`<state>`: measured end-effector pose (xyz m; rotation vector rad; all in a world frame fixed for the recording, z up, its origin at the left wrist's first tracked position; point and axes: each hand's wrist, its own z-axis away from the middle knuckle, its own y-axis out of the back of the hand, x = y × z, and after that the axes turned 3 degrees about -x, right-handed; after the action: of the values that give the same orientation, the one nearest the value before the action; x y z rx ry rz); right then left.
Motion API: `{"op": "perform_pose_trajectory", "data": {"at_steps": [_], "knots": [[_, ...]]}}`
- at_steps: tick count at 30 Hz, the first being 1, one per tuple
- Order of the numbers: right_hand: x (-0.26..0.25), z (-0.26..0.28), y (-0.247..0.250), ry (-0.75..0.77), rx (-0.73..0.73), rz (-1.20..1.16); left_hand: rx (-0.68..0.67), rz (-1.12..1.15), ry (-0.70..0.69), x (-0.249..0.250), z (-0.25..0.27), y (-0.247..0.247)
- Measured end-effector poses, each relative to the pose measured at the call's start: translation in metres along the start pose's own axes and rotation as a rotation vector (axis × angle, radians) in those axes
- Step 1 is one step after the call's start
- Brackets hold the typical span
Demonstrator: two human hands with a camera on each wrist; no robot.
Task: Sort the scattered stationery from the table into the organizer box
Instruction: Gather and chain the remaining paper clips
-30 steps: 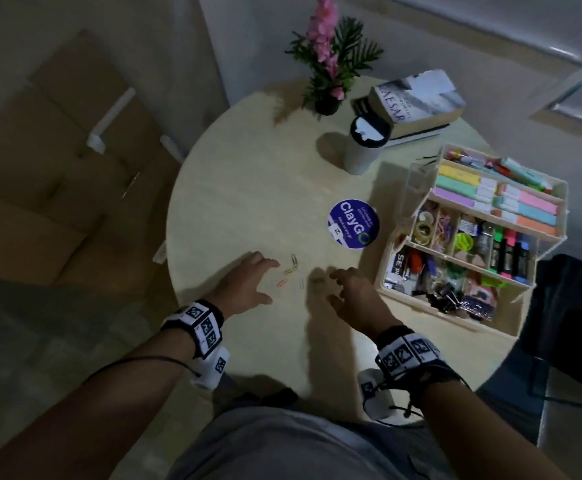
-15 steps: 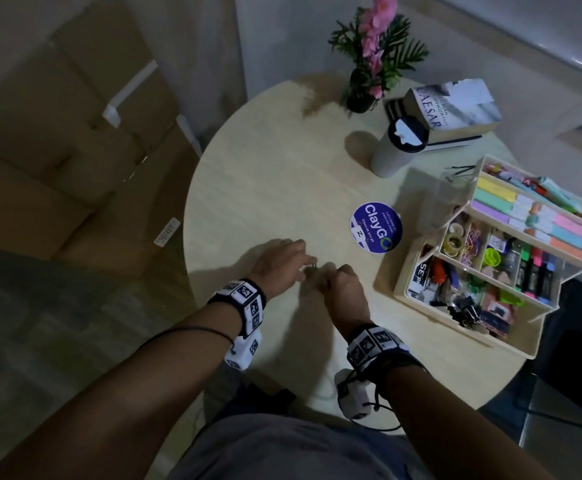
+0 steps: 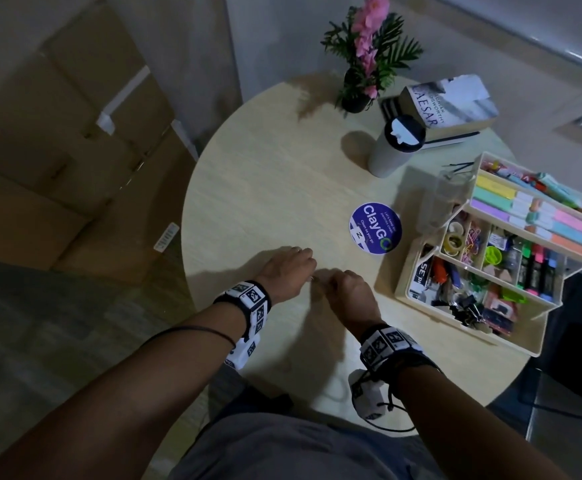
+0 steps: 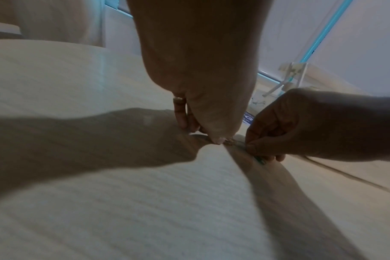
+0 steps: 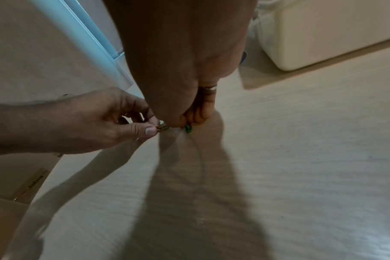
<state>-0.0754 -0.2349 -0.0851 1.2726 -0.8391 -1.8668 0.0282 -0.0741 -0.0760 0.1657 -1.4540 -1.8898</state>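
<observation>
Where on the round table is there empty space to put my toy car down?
The widest bare patch of the table lies left of the tumbler and the ClayGo sticker, beyond the left hand. Another is near the front edge, between the right hand and the organizer box. The far right is crowded: plant, book, box.

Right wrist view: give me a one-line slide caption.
Both hands meet on the table: left hand pinches paper clips, while a green clip shows under the right hand.
</observation>
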Motion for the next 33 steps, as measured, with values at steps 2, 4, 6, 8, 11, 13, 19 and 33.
{"op": "perform_pose_trajectory", "data": {"at_steps": [2,4,6,8,11,13,19,33], "knots": [[0.003,0.000,-0.001,-0.009,-0.029,-0.002,-0.023,-0.009,0.008,0.003,0.001,0.000],[0.004,0.002,0.001,-0.002,-0.026,-0.013,-0.034,-0.013,-0.002,0.004,0.002,0.000],[0.007,0.005,0.007,0.021,0.029,-0.076,-0.029,0.006,0.001,0.002,0.003,0.001],[0.012,0.010,0.014,0.015,0.101,-0.159,0.002,0.106,0.028,-0.003,0.005,0.001],[0.026,0.023,0.020,-0.143,0.177,-0.344,0.136,0.384,0.092,-0.013,0.011,-0.005],[0.033,0.030,0.026,-0.286,0.150,-0.608,0.227,0.517,0.126,-0.015,0.013,-0.009],[0.040,0.042,0.043,-0.293,0.041,-1.231,0.298,0.724,0.149,-0.003,0.013,-0.005],[-0.006,0.023,0.074,-0.489,-0.061,-1.838,0.367,0.476,0.070,0.099,-0.009,0.042]]}}
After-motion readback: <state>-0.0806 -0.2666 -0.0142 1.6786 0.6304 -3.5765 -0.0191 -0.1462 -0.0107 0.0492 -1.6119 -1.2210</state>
